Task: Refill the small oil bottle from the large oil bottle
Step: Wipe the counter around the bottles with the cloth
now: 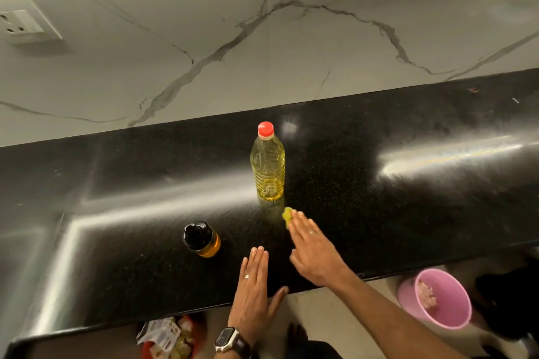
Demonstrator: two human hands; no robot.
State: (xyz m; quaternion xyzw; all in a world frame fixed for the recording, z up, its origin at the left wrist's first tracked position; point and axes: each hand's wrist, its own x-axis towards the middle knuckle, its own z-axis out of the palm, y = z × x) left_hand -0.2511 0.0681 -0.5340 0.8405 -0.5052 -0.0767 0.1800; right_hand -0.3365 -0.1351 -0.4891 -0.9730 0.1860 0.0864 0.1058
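Nearest the camera, the left hand (253, 285) is laid flat on the front edge of the black table (408, 183), fingers straight and nothing held, a watch (230, 339) worn at the wrist. Just beyond it, the right hand (313, 248) is pressed with straight fingers onto a small yellow-green cloth (287, 216), which is judged to be a wiping pad. The small oil bottle (201, 239), capped in black, is stood upright to the left, near the left hand. The large oil bottle (267, 163), red cap on and nearly full, is stood further back, just behind the cloth. Both caps are seen closed, so pouring is judged not yet begun. An oily film may be left on the fingers, and a slipped grip on the heavy bottle or a spill past the narrow neck could be caused.
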